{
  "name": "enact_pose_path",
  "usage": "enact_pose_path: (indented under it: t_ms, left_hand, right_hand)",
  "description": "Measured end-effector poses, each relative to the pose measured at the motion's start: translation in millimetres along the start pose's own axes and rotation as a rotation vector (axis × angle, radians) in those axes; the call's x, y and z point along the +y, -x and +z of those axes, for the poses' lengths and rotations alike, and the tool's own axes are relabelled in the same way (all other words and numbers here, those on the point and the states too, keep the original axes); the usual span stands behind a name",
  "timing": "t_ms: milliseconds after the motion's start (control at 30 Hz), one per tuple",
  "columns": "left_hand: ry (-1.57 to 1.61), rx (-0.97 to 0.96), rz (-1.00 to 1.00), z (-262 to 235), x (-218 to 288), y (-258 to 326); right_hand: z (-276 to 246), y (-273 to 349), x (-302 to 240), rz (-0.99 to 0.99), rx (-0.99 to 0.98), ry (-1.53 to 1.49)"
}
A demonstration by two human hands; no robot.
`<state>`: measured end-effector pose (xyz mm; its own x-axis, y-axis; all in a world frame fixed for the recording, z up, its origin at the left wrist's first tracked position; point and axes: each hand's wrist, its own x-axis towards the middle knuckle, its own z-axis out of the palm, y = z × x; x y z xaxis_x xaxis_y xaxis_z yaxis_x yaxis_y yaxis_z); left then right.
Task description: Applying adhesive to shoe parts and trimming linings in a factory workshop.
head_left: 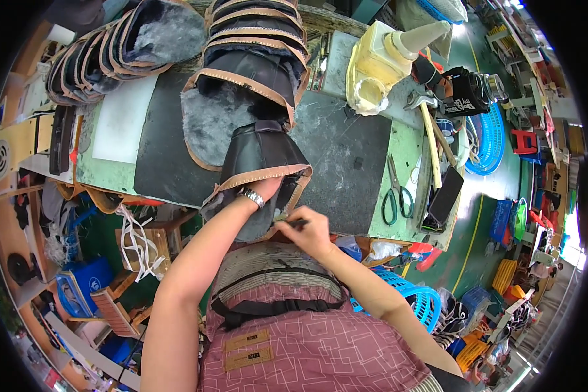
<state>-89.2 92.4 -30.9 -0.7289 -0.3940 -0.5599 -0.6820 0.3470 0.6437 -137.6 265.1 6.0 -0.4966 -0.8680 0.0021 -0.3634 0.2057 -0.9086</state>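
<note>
With left hand (pixel 266 187) inside slipper (pixel 258 155) at front edge of worktop (pixel 349 170), fingers hidden, grip unclear; gripping small dark tool (pixel 298 223) in right hand (pixel 314 233), fingers curled. Could jab lining (pixel 253 226) through slip.

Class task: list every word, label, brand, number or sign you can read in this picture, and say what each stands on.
White lettering, not copied here: black bag at the bench's right.
Dark print, too small to read: two tan rectangular patches on the maroon line-patterned apron.
Pale round emblem, too small to read: blue box at lower left.
</note>
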Motion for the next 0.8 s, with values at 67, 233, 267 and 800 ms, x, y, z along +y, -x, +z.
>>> enact_pose_path:
  t_ms: [67, 233, 267, 800]
  left_hand:
    - [0.152, -0.118, 0.006, -7, 21, 30]
    - [-0.276, 0.455, 0.590, 56, -20, 80]
    - [-0.269, 0.455, 0.591, 55, -13, 80]
    - [-0.354, 0.312, 0.239, 15, 14, 31]
  right_hand:
    - [-22, 0, 2, 0.120, 0.121, 0.047]
    - [-74, -19, -11, 0.361, 0.221, -0.410]
    - [-79, -22, -16, 0.354, 0.219, -0.455]
    - [-58, -26, -15, 0.114, 0.189, -0.411]
